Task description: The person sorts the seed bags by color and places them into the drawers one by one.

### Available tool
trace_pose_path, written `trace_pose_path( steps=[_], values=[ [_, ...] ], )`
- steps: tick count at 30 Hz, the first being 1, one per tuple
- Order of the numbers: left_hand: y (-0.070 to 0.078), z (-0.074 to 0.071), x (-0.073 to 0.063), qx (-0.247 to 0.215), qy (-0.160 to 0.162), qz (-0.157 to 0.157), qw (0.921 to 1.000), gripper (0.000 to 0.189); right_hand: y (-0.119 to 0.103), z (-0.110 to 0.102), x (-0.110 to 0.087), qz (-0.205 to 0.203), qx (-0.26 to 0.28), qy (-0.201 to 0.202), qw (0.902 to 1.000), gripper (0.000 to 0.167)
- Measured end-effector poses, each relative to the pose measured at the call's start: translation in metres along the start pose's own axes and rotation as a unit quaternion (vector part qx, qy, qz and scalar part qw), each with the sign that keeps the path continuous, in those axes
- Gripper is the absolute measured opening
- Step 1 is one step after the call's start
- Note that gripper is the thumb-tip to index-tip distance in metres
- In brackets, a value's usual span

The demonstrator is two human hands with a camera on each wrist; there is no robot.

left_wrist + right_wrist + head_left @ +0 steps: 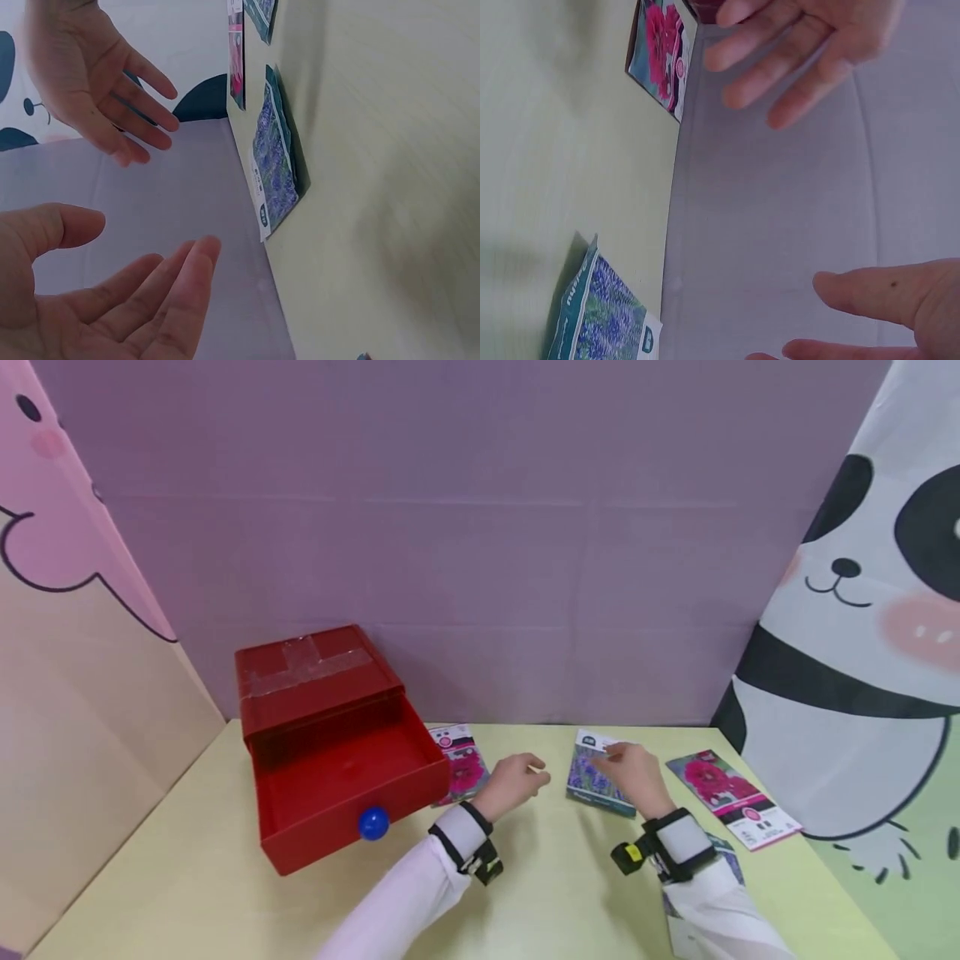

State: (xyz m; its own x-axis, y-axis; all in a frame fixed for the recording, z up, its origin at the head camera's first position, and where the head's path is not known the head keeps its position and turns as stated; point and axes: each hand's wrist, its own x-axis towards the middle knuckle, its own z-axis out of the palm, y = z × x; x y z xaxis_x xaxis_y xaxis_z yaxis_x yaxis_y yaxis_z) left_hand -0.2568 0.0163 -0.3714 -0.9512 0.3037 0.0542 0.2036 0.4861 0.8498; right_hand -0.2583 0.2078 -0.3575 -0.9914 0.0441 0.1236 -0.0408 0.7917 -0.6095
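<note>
My left hand (513, 785) hovers over the table just right of a seed packet with a pink flower (467, 770), its fingers loosely bent and nothing between them. My right hand (634, 774) is above a seed packet with purple-blue flowers (585, 774), overlapping it in the head view. In the left wrist view that purple-flowered packet (276, 154) lies on the table, apart from both hands. The right wrist view shows the right thumb (877, 294) spread from the fingers, with an empty palm.
A red box (315, 681) with its drawer (352, 810) pulled out stands at the left, a blue knob (373, 823) on the drawer's front. Another pink-flowered packet (733, 799) lies at the right. Partly under the right forearm is one more packet (726, 858). A purple cloth wall (480, 543) closes the back.
</note>
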Motion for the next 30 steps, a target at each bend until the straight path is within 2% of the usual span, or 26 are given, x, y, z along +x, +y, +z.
trace_pose_path(
  steps=[7, 14, 20, 23, 27, 30],
  values=[
    [-0.011, 0.013, 0.014, -0.051, 0.001, -0.036, 0.9981, 0.031, 0.011, -0.002, 0.008, 0.037, -0.019, -0.004, 0.9991, 0.044],
    [-0.019, 0.024, 0.026, -0.101, 0.002, -0.066, 0.9926, 0.029, 0.028, -0.002, 0.012, 0.070, 0.022, -0.038, 0.9966, 0.052],
    [-0.021, 0.030, 0.035, -0.130, 0.010, -0.100, 0.9864, 0.029, 0.039, -0.005, 0.014, 0.079, 0.030, -0.036, 0.9958, 0.053],
    [-0.100, 0.076, 0.105, -0.141, 0.012, -0.114, 0.9834, 0.028, 0.045, -0.005, 0.014, 0.088, 0.042, -0.033, 0.9947, 0.052],
    [-0.227, 0.152, 0.214, -0.167, 0.018, -0.134, 0.9768, 0.036, 0.053, -0.003, 0.014, 0.093, 0.070, -0.023, 0.9929, 0.048],
    [-0.261, 0.174, 0.245, -0.196, 0.018, -0.164, 0.9668, 0.040, 0.061, 0.000, 0.015, 0.106, 0.085, -0.017, 0.9906, 0.043]
  ],
)
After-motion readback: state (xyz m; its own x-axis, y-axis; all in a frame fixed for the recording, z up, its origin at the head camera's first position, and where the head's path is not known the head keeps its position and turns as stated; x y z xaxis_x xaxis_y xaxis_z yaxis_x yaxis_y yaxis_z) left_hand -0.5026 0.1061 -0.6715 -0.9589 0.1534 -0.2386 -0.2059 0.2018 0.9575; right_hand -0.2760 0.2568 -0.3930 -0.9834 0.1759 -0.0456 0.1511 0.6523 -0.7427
